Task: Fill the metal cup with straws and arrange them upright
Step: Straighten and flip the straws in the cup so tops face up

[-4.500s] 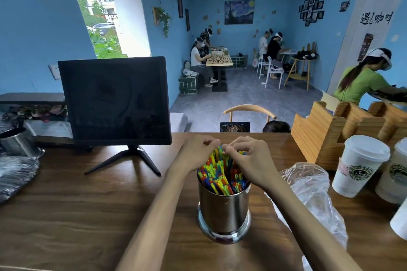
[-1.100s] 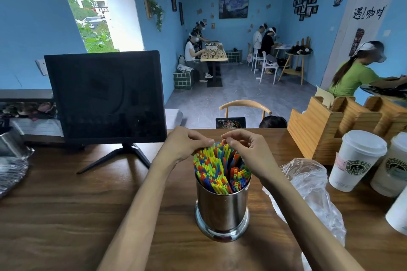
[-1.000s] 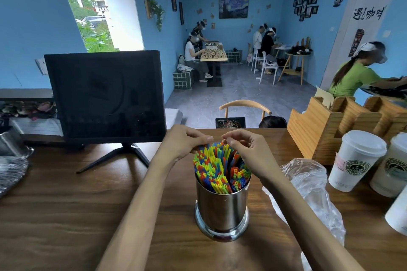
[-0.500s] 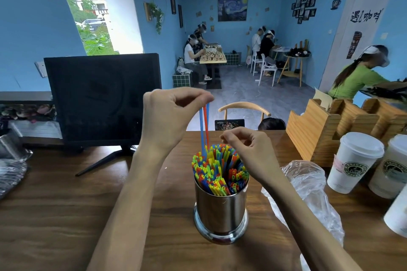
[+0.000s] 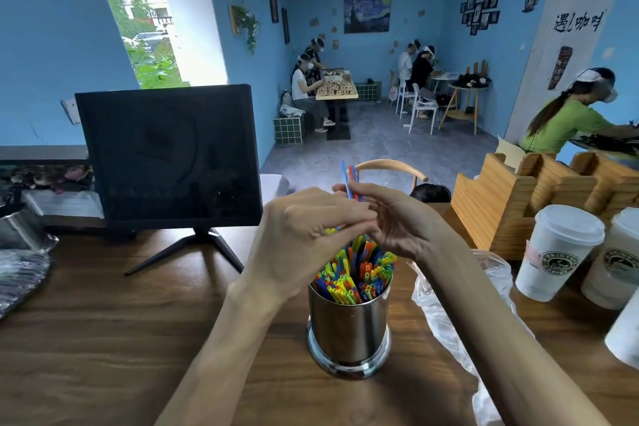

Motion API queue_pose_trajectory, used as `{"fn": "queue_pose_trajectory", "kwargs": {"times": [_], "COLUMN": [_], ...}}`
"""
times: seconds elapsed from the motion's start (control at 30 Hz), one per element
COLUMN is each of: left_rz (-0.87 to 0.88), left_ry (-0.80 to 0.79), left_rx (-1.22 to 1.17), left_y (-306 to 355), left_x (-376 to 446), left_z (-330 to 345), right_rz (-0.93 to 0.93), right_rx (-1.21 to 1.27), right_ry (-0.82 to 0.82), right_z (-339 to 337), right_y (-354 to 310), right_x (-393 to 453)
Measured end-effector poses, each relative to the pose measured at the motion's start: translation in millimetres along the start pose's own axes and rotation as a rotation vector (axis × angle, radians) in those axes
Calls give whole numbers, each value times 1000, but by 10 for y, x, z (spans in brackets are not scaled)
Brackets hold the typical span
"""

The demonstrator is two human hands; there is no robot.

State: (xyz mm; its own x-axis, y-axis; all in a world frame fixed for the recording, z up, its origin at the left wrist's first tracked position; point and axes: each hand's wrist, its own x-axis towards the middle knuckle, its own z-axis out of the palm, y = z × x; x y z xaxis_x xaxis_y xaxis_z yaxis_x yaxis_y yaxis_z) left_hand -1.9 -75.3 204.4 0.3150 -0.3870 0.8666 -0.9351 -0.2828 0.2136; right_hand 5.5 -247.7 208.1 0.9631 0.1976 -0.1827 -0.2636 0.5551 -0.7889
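A shiny metal cup (image 5: 348, 328) stands on the wooden counter (image 5: 103, 339), packed with upright straws in many colours (image 5: 356, 273). Both hands meet just above the bundle. A blue and a red straw (image 5: 350, 180) stick up between them, clear of the others. My left hand (image 5: 304, 235) pinches their lower part between thumb and fingers. My right hand (image 5: 397, 221) curls its fingers round them from behind. The lower ends of the two straws are hidden by my fingers.
A black monitor (image 5: 169, 152) stands back left. A crumpled clear plastic bag (image 5: 449, 308) lies right of the cup. White lidded paper cups (image 5: 556, 249) and a wooden organizer (image 5: 518, 197) fill the right side. A steel pot (image 5: 20, 228) sits far left.
My left hand, which had lifted the blue and red straws high, has come down and right to meet my right hand. My right hand rose off the bundle and closed round them.
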Motion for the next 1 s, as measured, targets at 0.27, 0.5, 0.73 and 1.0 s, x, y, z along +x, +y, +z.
{"fn": "queue_pose_trajectory", "kwargs": {"times": [0.27,0.5,0.73,1.0], "left_rz": [-265,-539,-608,-571], "left_ry": [-231,-173,-5,-5], "left_rx": [7,-64,-367,-423], "left_y": [-297,-418,-333,-302], "left_x": [-216,-263,66,131], "left_z": [62,194,141,254], "right_rz": [-244,-567,-707,-594], "right_rx": [-567,-965,-1012,-1485], "right_ry": [28,165,216,207], "right_z": [-121,-139,-126,-264], "right_y": [-126,-2,38,270], "right_x": [-22,14,-50,43]}}
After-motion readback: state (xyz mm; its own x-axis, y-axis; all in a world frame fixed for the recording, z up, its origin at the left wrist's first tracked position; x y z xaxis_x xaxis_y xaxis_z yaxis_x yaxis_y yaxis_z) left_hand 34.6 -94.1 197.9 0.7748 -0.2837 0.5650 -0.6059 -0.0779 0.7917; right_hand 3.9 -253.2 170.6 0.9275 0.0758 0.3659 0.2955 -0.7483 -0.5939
